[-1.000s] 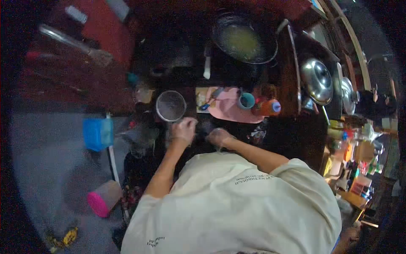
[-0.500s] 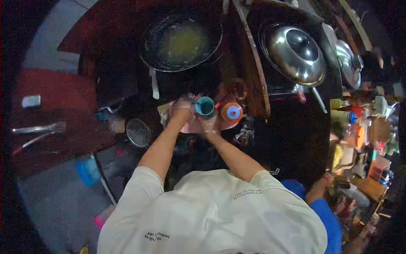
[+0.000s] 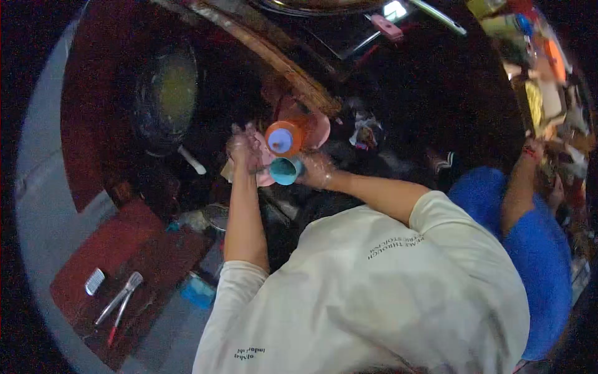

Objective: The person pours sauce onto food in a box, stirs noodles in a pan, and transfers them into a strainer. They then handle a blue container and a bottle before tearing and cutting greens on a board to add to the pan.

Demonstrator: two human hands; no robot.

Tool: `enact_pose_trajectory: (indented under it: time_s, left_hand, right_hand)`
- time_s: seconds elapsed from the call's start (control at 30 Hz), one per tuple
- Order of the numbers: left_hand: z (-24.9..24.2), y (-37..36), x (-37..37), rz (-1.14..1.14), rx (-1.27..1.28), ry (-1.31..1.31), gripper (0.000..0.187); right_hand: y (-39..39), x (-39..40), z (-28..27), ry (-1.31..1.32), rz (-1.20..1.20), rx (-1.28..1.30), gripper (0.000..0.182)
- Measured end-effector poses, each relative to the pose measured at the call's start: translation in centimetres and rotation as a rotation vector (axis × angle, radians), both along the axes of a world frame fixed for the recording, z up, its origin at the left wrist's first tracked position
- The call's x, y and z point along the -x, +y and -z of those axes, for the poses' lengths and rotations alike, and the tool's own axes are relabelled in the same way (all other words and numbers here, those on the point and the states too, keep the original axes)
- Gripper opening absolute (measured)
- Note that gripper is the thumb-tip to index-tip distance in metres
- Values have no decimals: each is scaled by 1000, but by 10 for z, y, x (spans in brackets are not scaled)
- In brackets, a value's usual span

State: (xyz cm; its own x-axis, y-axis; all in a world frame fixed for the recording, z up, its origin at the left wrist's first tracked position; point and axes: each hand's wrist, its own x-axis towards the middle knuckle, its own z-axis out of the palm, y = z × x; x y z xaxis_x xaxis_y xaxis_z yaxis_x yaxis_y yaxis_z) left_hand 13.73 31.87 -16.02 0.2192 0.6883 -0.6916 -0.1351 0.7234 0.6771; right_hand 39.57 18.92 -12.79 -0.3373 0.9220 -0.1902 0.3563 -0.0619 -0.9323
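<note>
My right hand (image 3: 319, 169) is closed around a teal cup (image 3: 285, 171), whose open mouth faces up toward me. My left hand (image 3: 246, 149) is just left of the cup, fingers apart and nothing in it that I can see. Both hands look wet or covered by a clear film. Between and beyond them stands an orange container (image 3: 288, 136) with a pale lid. Under these lies a pink tray (image 3: 319, 129), partly covered by the hands and the container.
A dark wok (image 3: 177, 96) with yellowish contents sits at upper left, a pale handle (image 3: 192, 161) beside it. A strainer (image 3: 217, 215) lies nearer me. Metal utensils (image 3: 118, 305) rest on a reddish board. A person in blue (image 3: 539, 262) is at the right.
The view has swung round, so the wok now appears farther left. My left hand has come away from the cup and opened; the right hand keeps the cup, now nearer me than the orange container.
</note>
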Motion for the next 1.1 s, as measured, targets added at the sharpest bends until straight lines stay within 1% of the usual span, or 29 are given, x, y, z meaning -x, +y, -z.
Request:
enact_pose_trajectory:
  time_s: [0.03, 0.07, 0.1, 0.13, 0.17, 0.2, 0.23, 0.27, 0.3, 0.33, 0.4, 0.43, 0.5, 0.53, 0.57, 0.63, 0.67, 0.73, 0.77, 0.8, 0.83, 0.87, 0.9, 0.93, 0.97, 1.0, 1.03, 1.07, 1.1]
  left_hand:
    - [-10, 2, -5, -144, 180, -461, 40]
    - [-16, 3, -6, -211, 399, -793, 45]
    - [2, 6, 8, -261, 253, -696, 49]
    - [5, 8, 9, -307, 98, -598, 55]
    - [5, 5, 12, -362, 155, -685, 53]
    - [5, 2, 14, -418, 214, -770, 52]
    - [1, 1, 14, -470, 157, -530, 51]
    - [-27, -1, -12, -493, 114, -325, 49]
    - [-57, -3, -39, -503, 92, -109, 49]
    - [-55, -2, -33, -493, 97, -96, 49]
    - [-46, 3, -13, -485, 118, -280, 49]
    - [-43, 5, -7, -477, 121, -270, 49]
    - [-36, 11, -1, -369, -36, 79, 52]
    - [-33, 12, 3, -311, -114, 255, 54]
    - [-22, 11, 12, -244, -195, 443, 56]
    - [-4, 18, 34, -325, 49, -47, 55]
    - [-21, 17, 15, -317, 55, -38, 55]
    - [-48, 15, -20, -536, 123, -166, 56]
    - [-45, 12, -17, -538, 125, -163, 56]
    - [-44, 10, -14, -487, 39, -102, 57]
    - [-44, 9, -15, -433, -49, -42, 59]
    - [-45, 10, -16, -431, -50, -43, 59]
    - [-46, 11, -16, -462, 13, -142, 60]
    - [-46, 11, -16, -492, 77, -242, 62]
    - [-44, 12, -12, -493, 74, -246, 62]
    - [-43, 14, -9, -469, 115, -316, 61]
    - [-44, 13, -7, -449, 153, -388, 61]
    - [-48, 10, -5, -457, 142, -397, 61]
    - [-54, 6, -2, -432, 162, -293, 61]
  right_hand:
    - [-3, 0, 0, -144, 76, -167, 78]
    - [0, -3, -6, -131, 111, -144, 78]
    - [3, -3, -12, -145, 43, -7, 78]
    - [4, -4, -11, -151, -32, 125, 77]
    - [-3, 4, 9, -75, 121, -84, 77]
    - [-7, 6, 18, -60, 138, -71, 77]
    - [-5, 3, 11, -21, 104, -55, 77]
    - [-3, 2, 9, 18, 67, -41, 77]
    - [-2, 8, 21, 147, 139, -204, 77]
    - [-3, 9, 19, 156, 153, -196, 77]
    - [-1, 0, 4, 231, 178, -256, 78]
    - [0, -7, -5, 238, 189, -252, 78]
    - [4, -17, -14, 205, 79, -206, 69]
    - [1, -13, -11, 210, 90, -199, 69]
    - [-1, -8, 4, 217, 70, -149, 69]
    - [-4, -2, 16, 221, 61, -94, 70]
    - [-5, 0, 21, 225, 51, -101, 71]
    - [-7, 0, 22, 230, 42, -109, 72]
    - [-7, -5, 13, 215, 98, -150, 72]
    - [-7, -7, 8, 198, 153, -192, 73]
    - [-8, -6, 10, 199, 152, -194, 73]
    - [-10, -4, 14, 163, 124, -135, 72]
    - [-11, -1, 17, 126, 95, -75, 72]
    - [-13, 1, 21, 125, 96, -77, 72]
    - [-14, 3, 25, 185, 151, -132, 71]
    - [-16, 6, 27, 245, 204, -188, 71]
    - [-18, 10, 30, 243, 196, -193, 71]
    - [-19, 14, 32, 210, 202, -186, 70]
    - [-19, 16, 34, 177, 205, -184, 70]
